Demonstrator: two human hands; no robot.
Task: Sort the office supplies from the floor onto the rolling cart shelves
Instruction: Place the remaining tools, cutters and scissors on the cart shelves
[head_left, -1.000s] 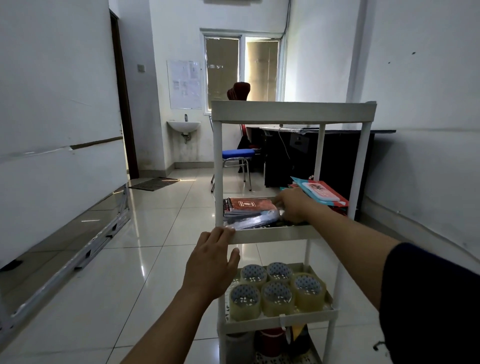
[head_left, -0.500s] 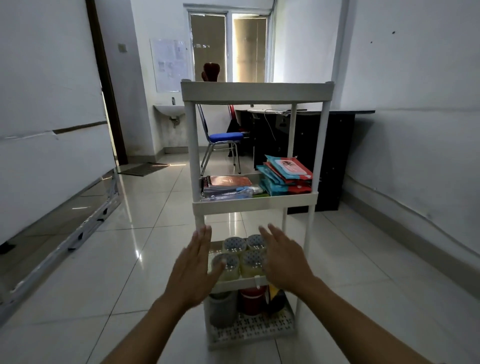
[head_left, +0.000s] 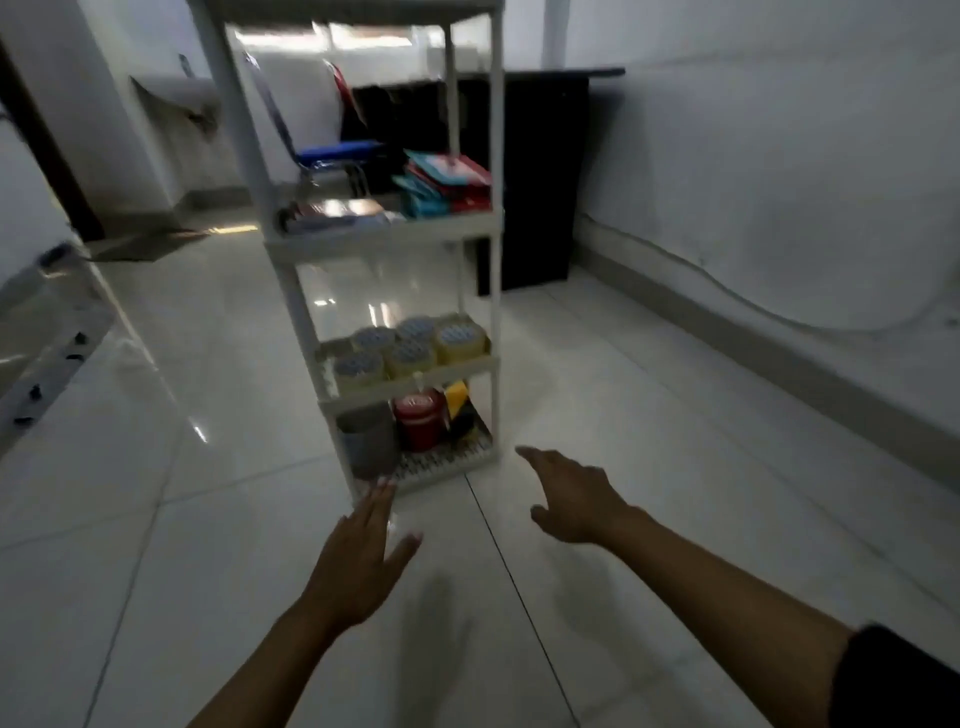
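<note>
We hold our left hand (head_left: 358, 561) and right hand (head_left: 576, 493) apart, fingers spread and empty, just in front of the rolling cart (head_left: 384, 228). On its shelves sit notebooks (head_left: 447, 182) up high, tape rolls (head_left: 410, 345) below them, and a red tin (head_left: 421, 421) and a grey cup (head_left: 369, 441) at the bottom. The cart looks like light plastic and likely to tip; we judge the corner posts at middle-shelf height the steadiest place to grip.

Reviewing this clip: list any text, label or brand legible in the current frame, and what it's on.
None can be read.
Red container, bottom shelf of the cart: pale lid marking, blurred.
Notebooks: cover print blurred.
Tape rolls: core pattern only, no words.
</note>
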